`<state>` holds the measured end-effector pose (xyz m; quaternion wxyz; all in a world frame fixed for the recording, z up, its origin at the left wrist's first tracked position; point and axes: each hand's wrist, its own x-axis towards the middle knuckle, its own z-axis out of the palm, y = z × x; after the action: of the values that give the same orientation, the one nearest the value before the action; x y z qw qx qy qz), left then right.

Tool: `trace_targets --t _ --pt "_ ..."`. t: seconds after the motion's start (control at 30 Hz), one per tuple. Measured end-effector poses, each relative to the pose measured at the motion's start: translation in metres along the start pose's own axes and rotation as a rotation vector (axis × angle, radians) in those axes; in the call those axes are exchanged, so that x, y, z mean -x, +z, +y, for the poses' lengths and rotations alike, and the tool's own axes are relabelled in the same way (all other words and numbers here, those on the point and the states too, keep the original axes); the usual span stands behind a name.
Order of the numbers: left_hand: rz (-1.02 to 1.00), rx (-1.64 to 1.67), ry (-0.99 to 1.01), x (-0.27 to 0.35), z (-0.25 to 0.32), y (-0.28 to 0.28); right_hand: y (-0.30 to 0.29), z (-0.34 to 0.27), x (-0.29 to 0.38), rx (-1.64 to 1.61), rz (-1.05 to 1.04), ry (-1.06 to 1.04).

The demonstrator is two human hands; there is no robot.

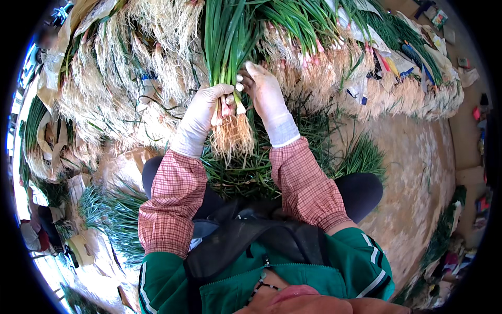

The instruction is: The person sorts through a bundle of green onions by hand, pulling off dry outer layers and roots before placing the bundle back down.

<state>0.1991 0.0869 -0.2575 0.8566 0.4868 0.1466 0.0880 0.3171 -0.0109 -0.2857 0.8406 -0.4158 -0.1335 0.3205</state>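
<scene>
My left hand (204, 110), in a whitish glove, is closed around the stems of a bunch of green garlic plants (229, 74), just above their pinkish-white bulbs. The bulbs (226, 110) and tan roots (233, 135) hang below its fingers, and the long green leaves point away from me. My right hand (264, 88), gloved too, is beside the bunch on its right, with curled fingers at the stems; whether it grips any of them cannot be told. Loose green leaves (245, 176) lie beneath, between my knees.
Heaps of rooted plants (129, 78) lie ahead at the left, and more bunches (310, 59) at the right. Cut leaves (362, 157) lie by my right knee, others (123, 219) to my left. A person (39, 231) is partly visible at the far left.
</scene>
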Motion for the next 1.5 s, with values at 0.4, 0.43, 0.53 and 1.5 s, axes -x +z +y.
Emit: trace_targets --t 0.4,0.43,0.53,1.5 --pt "0.295 -0.185 0.142 -0.012 0.011 -0.024 -0.049 -0.014 0.037 0.235 0.079 -0.032" --pt "0.271 -0.221 0.138 -0.01 0.011 -0.025 -0.076 -0.016 0.047 0.539 0.008 0.03" --pt "0.185 -0.332 0.093 -0.005 0.02 -0.015 -0.155 0.009 0.063 1.936 -0.365 0.164" --pt "-0.243 0.239 0.041 -0.035 -0.009 -0.007 -0.045 -0.022 0.08 0.634 -0.045 -0.072"
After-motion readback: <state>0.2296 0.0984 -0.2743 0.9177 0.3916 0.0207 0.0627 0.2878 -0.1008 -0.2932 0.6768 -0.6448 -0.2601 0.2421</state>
